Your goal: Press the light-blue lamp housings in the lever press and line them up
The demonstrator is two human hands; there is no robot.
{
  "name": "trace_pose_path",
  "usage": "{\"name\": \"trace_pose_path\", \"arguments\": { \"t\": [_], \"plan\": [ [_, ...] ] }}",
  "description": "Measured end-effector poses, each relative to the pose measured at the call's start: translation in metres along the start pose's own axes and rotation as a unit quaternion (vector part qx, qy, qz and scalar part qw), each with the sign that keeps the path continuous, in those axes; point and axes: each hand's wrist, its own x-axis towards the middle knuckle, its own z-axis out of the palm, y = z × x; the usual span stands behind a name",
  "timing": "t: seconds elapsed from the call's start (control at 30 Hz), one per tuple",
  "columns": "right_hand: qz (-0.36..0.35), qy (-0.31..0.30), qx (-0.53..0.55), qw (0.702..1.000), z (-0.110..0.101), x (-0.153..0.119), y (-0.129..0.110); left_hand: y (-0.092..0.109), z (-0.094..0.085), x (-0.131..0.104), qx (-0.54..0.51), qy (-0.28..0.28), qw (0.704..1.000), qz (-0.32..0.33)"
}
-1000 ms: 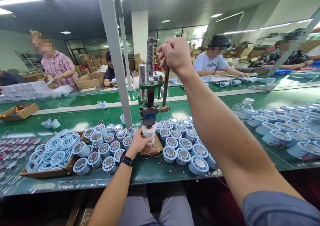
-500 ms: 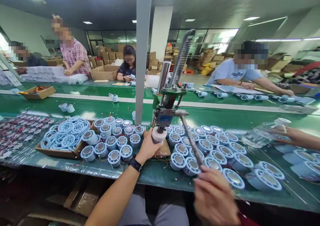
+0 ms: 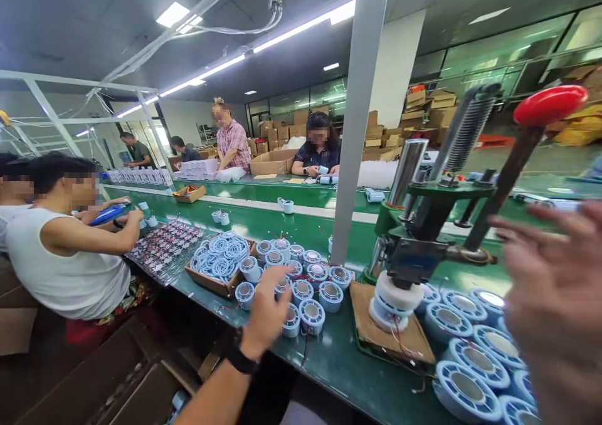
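Observation:
My left hand (image 3: 269,312), with a black watch on its wrist, hovers over a cluster of light-blue round motor-like units (image 3: 311,315), thumb and fingers apart. I cannot tell whether it touches one. On the right, my right hand (image 3: 559,274) is blurred, its fingers stretched out beside the lever (image 3: 508,180) of a hand press (image 3: 416,259). That lever stands raised, its red knob (image 3: 550,104) at the top. Below the press's white round head (image 3: 399,290), one light-blue unit (image 3: 389,315) with thin wires sits on a cardboard-covered base (image 3: 367,325).
A cardboard box (image 3: 211,281) of light-blue rings stands left of the cluster. More units (image 3: 465,384) crowd the right side. Small wired boards (image 3: 164,243) lie farther left, near a co-worker in a white top (image 3: 66,256). A grey post (image 3: 360,118) rises behind the cluster.
My view has swung left. My left hand has left the unit under the press and moved left to the cluster. My right hand has let go of the lever, which has risen.

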Motion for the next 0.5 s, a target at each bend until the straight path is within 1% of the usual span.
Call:
{"name": "trace_pose_path", "arguments": {
  "t": [0.03, 0.07, 0.1, 0.13, 0.17, 0.2, 0.23, 0.27, 0.33, 0.37, 0.43, 0.5],
  "plan": [
    [0.024, 0.014, -0.009, 1.000, 0.000, -0.031, 0.015, -0.021, -0.025, 0.007, 0.090, 0.034, 0.995, -0.018],
    [0.058, 0.015, -0.029, 0.998, 0.001, -0.062, 0.030, -0.042, -0.049, 0.014, 0.184, 0.058, 0.980, -0.048],
    [0.103, -0.001, -0.056, 0.993, 0.002, -0.089, 0.045, -0.062, -0.070, 0.021, 0.219, 0.065, 0.971, -0.070],
    [0.155, -0.026, -0.085, 0.984, 0.004, -0.111, 0.058, -0.080, -0.087, 0.028, 0.241, 0.065, 0.965, -0.086],
    [0.209, -0.055, -0.114, 0.970, 0.008, -0.127, 0.070, -0.095, -0.100, 0.033, 0.264, 0.056, 0.958, -0.098],
    [0.253, -0.077, -0.137, 0.955, 0.012, -0.138, 0.079, -0.107, -0.109, 0.036, 0.277, 0.040, 0.954, -0.106],
    [0.280, -0.087, -0.152, 0.944, 0.017, -0.144, 0.086, -0.115, -0.115, 0.039, 0.292, 0.023, 0.950, -0.111],
    [0.293, -0.085, -0.160, 0.939, 0.023, -0.146, 0.090, -0.120, -0.118, 0.041, 0.307, 0.005, 0.945, -0.116],
    [0.285, -0.053, -0.162, 0.943, 0.031, -0.146, 0.090, -0.122, -0.118, 0.044, 0.330, -0.026, 0.935, -0.126],
    [0.271, -0.036, -0.157, 0.949, 0.032, -0.147, 0.086, -0.120, -0.117, 0.045, 0.338, -0.038, 0.931, -0.134],
    [0.230, -0.025, -0.152, 0.961, 0.025, -0.154, 0.070, -0.111, -0.114, 0.049, 0.343, -0.061, 0.925, -0.151],
    [0.170, -0.042, -0.167, 0.970, 0.007, -0.166, 0.050, -0.100, -0.110, 0.053, 0.344, -0.076, 0.921, -0.166]
  ]
}}
